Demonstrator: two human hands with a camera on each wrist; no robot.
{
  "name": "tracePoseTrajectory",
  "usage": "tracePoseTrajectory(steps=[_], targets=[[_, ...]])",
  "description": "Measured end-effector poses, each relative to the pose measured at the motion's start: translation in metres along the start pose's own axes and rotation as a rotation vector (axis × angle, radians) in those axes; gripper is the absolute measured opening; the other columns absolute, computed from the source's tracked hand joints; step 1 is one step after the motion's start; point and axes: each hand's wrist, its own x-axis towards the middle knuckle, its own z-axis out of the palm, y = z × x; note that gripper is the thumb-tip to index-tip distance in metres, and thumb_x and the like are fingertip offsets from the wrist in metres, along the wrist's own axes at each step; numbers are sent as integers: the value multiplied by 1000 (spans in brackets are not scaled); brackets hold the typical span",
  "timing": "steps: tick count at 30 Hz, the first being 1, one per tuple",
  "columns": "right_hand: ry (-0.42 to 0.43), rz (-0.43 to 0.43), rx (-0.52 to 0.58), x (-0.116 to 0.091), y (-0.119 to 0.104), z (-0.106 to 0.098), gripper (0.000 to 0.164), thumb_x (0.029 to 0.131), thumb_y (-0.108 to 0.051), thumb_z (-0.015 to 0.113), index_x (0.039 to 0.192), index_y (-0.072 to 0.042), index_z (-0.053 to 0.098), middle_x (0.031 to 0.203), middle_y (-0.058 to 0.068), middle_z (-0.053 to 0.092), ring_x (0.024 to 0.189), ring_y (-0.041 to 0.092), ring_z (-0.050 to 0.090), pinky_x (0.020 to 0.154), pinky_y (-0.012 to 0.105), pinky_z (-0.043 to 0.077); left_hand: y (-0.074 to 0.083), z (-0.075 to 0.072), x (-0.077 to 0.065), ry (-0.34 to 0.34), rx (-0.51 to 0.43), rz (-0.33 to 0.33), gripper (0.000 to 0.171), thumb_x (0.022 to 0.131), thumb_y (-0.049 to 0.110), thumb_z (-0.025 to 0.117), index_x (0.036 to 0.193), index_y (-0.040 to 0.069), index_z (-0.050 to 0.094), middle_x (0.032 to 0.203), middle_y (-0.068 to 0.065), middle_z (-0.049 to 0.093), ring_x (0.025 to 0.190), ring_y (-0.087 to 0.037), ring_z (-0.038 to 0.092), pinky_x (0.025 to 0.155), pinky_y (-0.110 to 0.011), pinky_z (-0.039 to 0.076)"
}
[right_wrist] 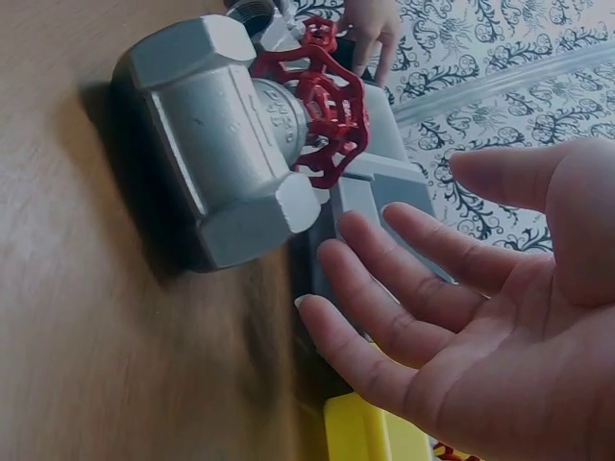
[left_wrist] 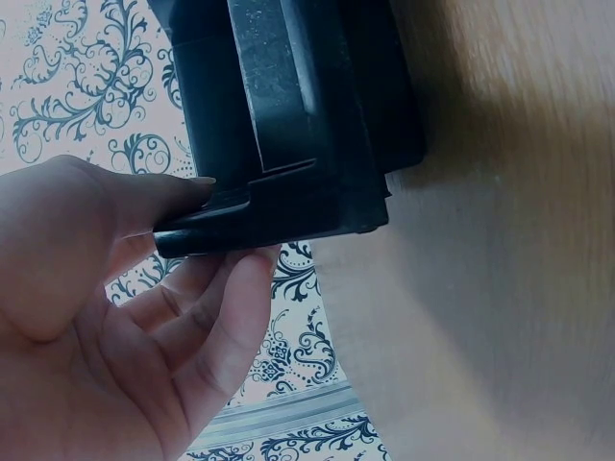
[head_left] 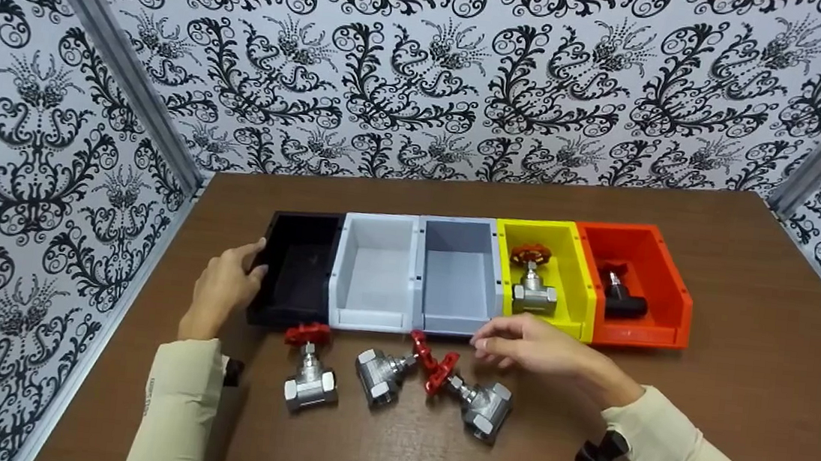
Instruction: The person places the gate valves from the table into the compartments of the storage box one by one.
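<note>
My left hand (head_left: 220, 287) is at the left side of a black bin (head_left: 301, 269). In the left wrist view its thumb lies on the bin wall (left_wrist: 279, 211) and the fingers curl against the outer side, pinching it. My right hand (head_left: 538, 348) hovers in front of the grey bin (head_left: 458, 288), its fingers loosely bent and holding nothing. Nearest to it is a steel gate valve (head_left: 487, 407) with a red handwheel, large in the right wrist view (right_wrist: 216, 144). Two similar valves, a middle valve (head_left: 380, 378) and a left valve (head_left: 310, 386), lie on the table.
Right of the black bin, a white bin (head_left: 376, 272) adjoins the grey one. A yellow bin (head_left: 575, 318) holds a steel valve (head_left: 534, 295) with an orange-red handwheel. An orange bin (head_left: 659, 269) contains a dark valve (head_left: 625, 305). Patterned walls (head_left: 425, 74) enclose the brown table (head_left: 745, 353).
</note>
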Motion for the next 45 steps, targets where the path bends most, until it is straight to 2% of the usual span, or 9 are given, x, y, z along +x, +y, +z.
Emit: tracePoseTrajectory(steps=[9, 20, 25, 36, 45], targets=[[-6, 9, -14, 2, 2, 3, 31, 99, -25, 61, 114, 1, 67, 106, 14, 69, 97, 33, 66, 87, 48, 54, 1, 0, 1, -4, -4, -11, 50, 97, 19, 58, 146, 15, 50, 142, -26, 50, 111, -50, 59, 84, -64, 45], [-19, 27, -59, 2, 3, 6, 29, 99, -28, 61, 112, -3, 69, 105, 10, 69, 97, 29, 65, 86, 46, 54, 0, 0, 1, -12, 1, -18, 50, 98, 20, 58, 147, 16, 49, 142, -27, 49, 109, -49, 60, 83, -64, 45], [-28, 41, -32, 2, 4, 8, 30, 98, -28, 62, 113, -3, 69, 106, 12, 70, 97, 28, 65, 85, 43, 54, 1, 0, 1, -18, 6, -16, 51, 98, 21, 57, 148, 17, 48, 143, -27, 49, 104, -48, 61, 79, -62, 46], [-45, 50, -25, 6, 5, 14, 26, 98, -27, 63, 110, -5, 70, 103, 11, 71, 94, 25, 64, 84, 40, 54, -2, 2, 3, -12, 5, -24, 51, 98, 22, 56, 148, 17, 49, 143, -26, 49, 112, -50, 58, 86, -64, 45], [-57, 71, -50, 7, 7, 19, 23, 98, -26, 62, 107, -8, 72, 101, 6, 70, 91, 21, 62, 80, 34, 49, -2, 2, 2, -24, 6, -24, 51, 99, 22, 56, 149, 17, 47, 144, -26, 48, 111, -49, 59, 84, -64, 45]])
